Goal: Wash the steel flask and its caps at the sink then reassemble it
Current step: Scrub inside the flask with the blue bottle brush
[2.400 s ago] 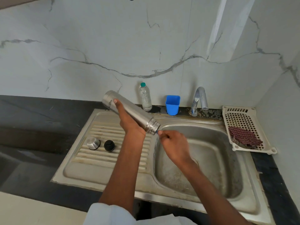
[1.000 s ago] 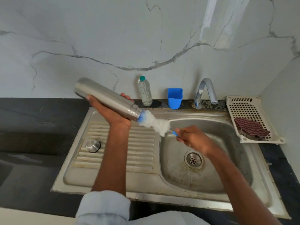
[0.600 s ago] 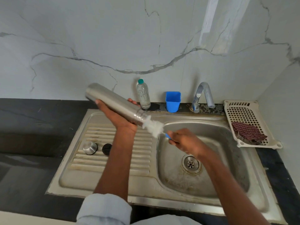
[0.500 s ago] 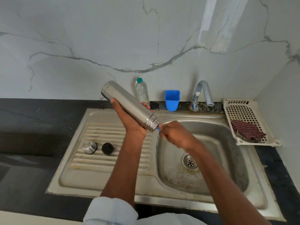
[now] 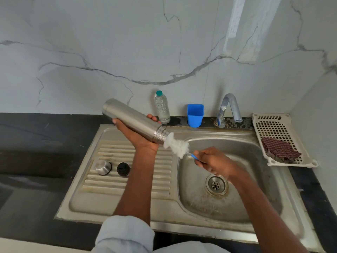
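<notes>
- The bottle brush slides back out of the steel flask, so inside scrubbing continues
- Left hand fingers wrap the flask; right hand pinches the brush handle
- Both caps wait unwashed

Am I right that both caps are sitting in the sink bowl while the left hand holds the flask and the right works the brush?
Not quite. The head view shows both caps on the ribbed draining board, not in the bowl.
</notes>
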### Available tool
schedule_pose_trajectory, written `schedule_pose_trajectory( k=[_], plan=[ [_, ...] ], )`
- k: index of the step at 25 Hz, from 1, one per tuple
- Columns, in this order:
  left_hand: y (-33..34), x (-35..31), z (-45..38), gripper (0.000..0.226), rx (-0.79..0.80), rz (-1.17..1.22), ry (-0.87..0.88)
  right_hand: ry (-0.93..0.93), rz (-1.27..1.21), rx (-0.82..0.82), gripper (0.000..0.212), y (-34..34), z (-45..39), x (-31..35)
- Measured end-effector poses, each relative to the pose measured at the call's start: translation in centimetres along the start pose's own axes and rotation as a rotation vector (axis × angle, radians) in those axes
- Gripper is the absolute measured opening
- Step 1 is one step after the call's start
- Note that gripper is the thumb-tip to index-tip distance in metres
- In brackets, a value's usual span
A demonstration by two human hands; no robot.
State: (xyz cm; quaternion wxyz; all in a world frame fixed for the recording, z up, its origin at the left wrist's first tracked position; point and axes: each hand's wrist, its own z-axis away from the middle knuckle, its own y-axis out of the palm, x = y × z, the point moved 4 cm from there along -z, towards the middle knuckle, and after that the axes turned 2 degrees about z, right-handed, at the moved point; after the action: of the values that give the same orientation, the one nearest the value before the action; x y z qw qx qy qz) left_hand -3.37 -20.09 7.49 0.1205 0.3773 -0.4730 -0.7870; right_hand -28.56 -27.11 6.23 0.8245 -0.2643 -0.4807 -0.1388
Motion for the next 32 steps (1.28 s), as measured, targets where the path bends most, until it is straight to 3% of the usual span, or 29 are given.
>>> schedule_pose_trajectory(
  k=[3, 7, 10, 12, 15, 18, 22, 24, 26, 27, 30, 32],
  plan=[
    [-1.4, 0.0, -0.1, 0.094, -0.049, -0.037, 0.038, -0.143, 0.238, -0.189, 0.052, 0.5, -1.2, 1.6],
    [-2.2, -1.4, -0.3, 0.080, -0.203, -0.012, -0.084, -0.226, 0.600, -0.465, 0.054, 0.2, -0.6, 0.5],
    [-1.9, -1.6, 0.1, 0.078, -0.357, -0.004, 0.069, -0.191, 0.731, -0.553, 0.049, 2.2, 0.3, 1.3],
    [-1.4, -1.5, 0.0, 0.081, -0.235, 0.050, 0.115, -0.082, 0.583, -0.501, 0.046, 2.3, -0.6, 2.2],
    [-0.2, 0.7, 0.8, 0.088, -0.003, 0.008, -0.062, 0.064, 0.175, -0.251, 0.040, 4.6, -2.4, 4.8],
    [-0.4, 1.5, 0.9, 0.097, 0.048, -0.063, -0.109, 0.136, -0.084, -0.129, 0.046, 5.1, -1.7, 4.9],
    [-2.2, -0.9, 0.2, 0.084, -0.180, -0.068, -0.170, 0.038, 0.493, -0.519, 0.051, 2.3, 1.0, 1.9],
    [-1.8, 0.4, 0.9, 0.083, -0.305, -0.055, -0.146, -0.014, 0.705, -0.600, 0.043, 4.3, 1.0, 3.5],
    [-0.6, 1.9, 1.6, 0.089, -0.317, -0.125, -0.089, -0.081, 0.770, -0.598, 0.037, 6.3, 0.2, 5.9],
    [-0.1, 2.2, 1.6, 0.093, -0.267, -0.103, -0.088, -0.093, 0.684, -0.573, 0.038, 5.9, -0.3, 6.2],
    [0.0, -0.7, 0.2, 0.103, -0.018, -0.028, -0.050, 0.057, 0.083, -0.148, 0.047, 2.6, -0.6, 4.1],
    [-0.6, -2.5, -0.1, 0.098, 0.033, -0.029, 0.012, 0.089, -0.056, -0.023, 0.049, 1.5, 0.3, 2.1]
  ],
)
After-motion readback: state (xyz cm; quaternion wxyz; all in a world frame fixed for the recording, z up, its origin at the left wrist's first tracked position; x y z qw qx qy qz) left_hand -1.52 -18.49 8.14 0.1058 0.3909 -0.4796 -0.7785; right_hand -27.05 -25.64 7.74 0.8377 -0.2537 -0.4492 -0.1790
